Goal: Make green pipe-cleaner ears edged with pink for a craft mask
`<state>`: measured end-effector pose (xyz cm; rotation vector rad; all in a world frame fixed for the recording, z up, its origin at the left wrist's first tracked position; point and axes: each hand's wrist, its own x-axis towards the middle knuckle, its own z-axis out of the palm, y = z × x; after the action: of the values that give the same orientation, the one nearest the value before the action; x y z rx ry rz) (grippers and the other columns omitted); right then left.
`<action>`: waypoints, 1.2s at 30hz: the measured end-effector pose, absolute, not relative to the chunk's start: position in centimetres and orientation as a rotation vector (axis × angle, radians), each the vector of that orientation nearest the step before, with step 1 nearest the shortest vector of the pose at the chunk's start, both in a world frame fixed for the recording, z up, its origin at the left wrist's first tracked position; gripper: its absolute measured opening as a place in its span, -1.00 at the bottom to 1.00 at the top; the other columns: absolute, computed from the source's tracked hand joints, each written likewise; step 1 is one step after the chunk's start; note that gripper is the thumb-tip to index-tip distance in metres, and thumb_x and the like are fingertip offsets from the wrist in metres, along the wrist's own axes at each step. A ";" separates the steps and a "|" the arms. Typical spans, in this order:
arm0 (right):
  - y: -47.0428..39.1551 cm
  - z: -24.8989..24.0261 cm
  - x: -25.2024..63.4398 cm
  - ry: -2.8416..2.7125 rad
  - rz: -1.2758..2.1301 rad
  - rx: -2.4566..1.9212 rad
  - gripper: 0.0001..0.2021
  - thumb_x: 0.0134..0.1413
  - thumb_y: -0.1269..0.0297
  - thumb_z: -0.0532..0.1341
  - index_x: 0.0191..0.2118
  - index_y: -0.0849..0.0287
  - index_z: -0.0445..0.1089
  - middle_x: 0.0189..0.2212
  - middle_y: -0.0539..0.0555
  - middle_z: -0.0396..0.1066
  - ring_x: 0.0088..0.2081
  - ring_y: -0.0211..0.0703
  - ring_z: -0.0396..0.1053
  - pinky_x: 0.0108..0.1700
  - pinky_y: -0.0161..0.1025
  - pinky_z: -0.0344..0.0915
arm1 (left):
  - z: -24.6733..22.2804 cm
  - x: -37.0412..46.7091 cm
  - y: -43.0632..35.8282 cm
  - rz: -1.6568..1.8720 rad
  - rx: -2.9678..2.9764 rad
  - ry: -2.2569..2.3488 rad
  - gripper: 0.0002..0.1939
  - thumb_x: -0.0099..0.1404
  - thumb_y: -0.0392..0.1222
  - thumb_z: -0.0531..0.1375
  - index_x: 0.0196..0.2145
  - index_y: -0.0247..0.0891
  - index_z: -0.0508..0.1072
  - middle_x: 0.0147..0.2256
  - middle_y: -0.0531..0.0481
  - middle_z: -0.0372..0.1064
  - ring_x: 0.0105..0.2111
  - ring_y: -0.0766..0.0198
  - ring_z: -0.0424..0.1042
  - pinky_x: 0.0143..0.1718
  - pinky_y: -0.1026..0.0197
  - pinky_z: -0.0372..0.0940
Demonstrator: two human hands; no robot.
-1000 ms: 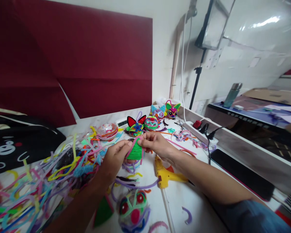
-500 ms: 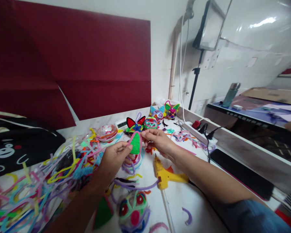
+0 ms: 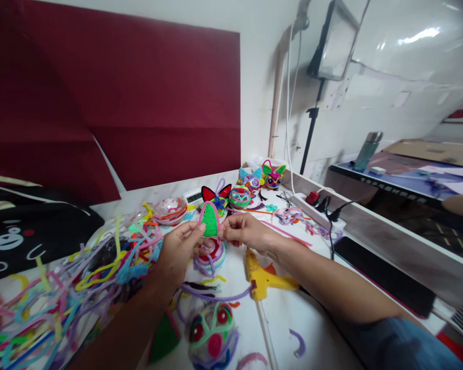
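Between my two hands is a green ear-shaped piece (image 3: 210, 221) with a pink fuzzy edge, held upright. My left hand (image 3: 182, 245) pinches its lower left side. The fingertips of my right hand (image 3: 241, 229) are closed on the pink edge at its lower right. Just below lies a round craft piece (image 3: 213, 253) in red, white and purple, partly covered by my left fingers. A yellow glue gun (image 3: 259, 280) rests under my right forearm. Nearer to me sits a clear ball with a pipe-cleaner face (image 3: 212, 334), beside another green piece (image 3: 164, 339).
Tangled pipe cleaners (image 3: 61, 298) cover the left of the table. Several decorated balls (image 3: 250, 180) stand at the back. A power strip (image 3: 318, 210) and a black phone (image 3: 384, 275) lie at the right. A black bag (image 3: 34, 231) is at far left.
The green piece has moved slightly left and turned more upright. My right hand has slid down from its tip to its lower right edge.
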<state>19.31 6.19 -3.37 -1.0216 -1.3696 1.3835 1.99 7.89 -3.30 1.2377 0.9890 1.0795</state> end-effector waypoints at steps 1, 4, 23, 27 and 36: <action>6.1 -3.3 19.3 -1.369 1.385 -1.025 -0.83 -0.24 0.28 0.35 -0.52 0.23 0.37 -0.71 -0.15 0.27 -0.63 -0.41 0.15 -0.55 -0.39 0.04 | -3.3 2.0 7.8 1.075 1.236 0.988 -0.67 -0.02 -0.10 0.36 -0.35 -0.32 0.40 -0.57 0.11 0.39 -0.58 0.32 0.43 -0.59 0.34 0.35; 6.2 -3.3 19.4 -1.371 1.379 -1.055 -0.82 -0.23 0.26 0.34 -0.53 0.21 0.36 -0.72 -0.15 0.28 -0.64 -0.40 0.17 -0.56 -0.39 0.04 | -3.3 1.9 7.7 1.065 1.209 0.978 -0.70 0.03 -0.07 0.33 -0.36 -0.32 0.41 -0.57 0.08 0.41 -0.57 0.30 0.45 -0.59 0.33 0.35; 6.4 -3.4 19.5 -1.398 1.408 -1.019 -0.80 -0.12 0.20 0.32 -0.47 0.23 0.37 -0.62 -0.08 0.40 -0.62 -0.40 0.25 -0.58 -0.41 0.06 | -4.0 1.7 8.1 1.128 1.317 0.930 -0.76 0.03 -0.12 0.35 -0.39 -0.33 0.47 -0.51 0.02 0.45 -0.50 0.30 0.44 -0.51 0.32 0.37; 6.5 -3.4 19.6 -1.347 1.398 -1.037 -0.83 -0.11 0.23 0.31 -0.45 0.23 0.38 -0.54 -0.03 0.43 -0.59 -0.39 0.30 -0.60 -0.43 0.09 | -3.5 1.3 8.8 1.256 1.197 0.936 -0.75 -0.02 -0.17 0.38 -0.43 -0.33 0.44 -0.53 0.06 0.43 -0.52 0.33 0.45 -0.50 0.35 0.39; 6.8 -3.7 20.0 -1.353 1.359 -1.052 -0.90 -0.14 0.33 0.29 -0.45 0.23 0.39 -0.55 -0.04 0.41 -0.61 -0.40 0.28 -0.62 -0.45 0.08 | -2.9 1.0 9.0 1.290 1.097 0.899 -0.83 0.08 -0.32 0.28 -0.37 -0.29 0.34 -0.45 0.03 0.46 -0.44 0.24 0.55 -0.46 0.30 0.44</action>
<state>19.97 6.78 -3.68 -1.0521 -1.3533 1.3593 1.03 8.97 -2.92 1.0969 0.8992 1.2902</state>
